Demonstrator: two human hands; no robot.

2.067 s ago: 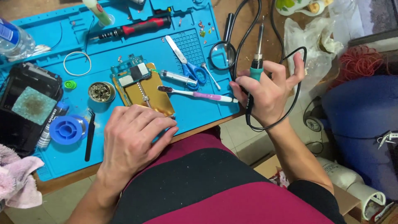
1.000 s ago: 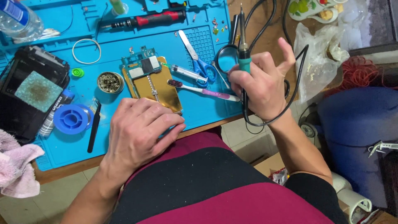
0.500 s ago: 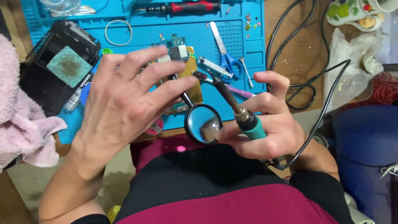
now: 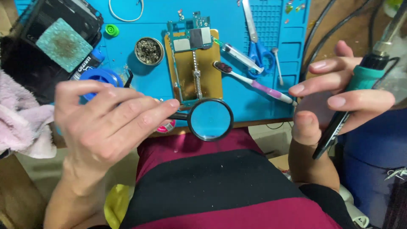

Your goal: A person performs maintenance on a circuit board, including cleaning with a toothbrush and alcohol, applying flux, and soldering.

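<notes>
magnifier (image 4: 210, 119) pinched in left hand (image 4: 106, 123); soldering iron (image 4: 360, 85) gripped by right hand (image 4: 335, 97); circuit board (image 4: 190, 40), toothbrush (image 4: 254, 82) behind.

A wooden table (image 4: 330, 25) carries a blue silicone work mat (image 4: 237, 101) reaching its near edge; black cables (image 4: 316, 38) lie at the mat's right edge.
</notes>
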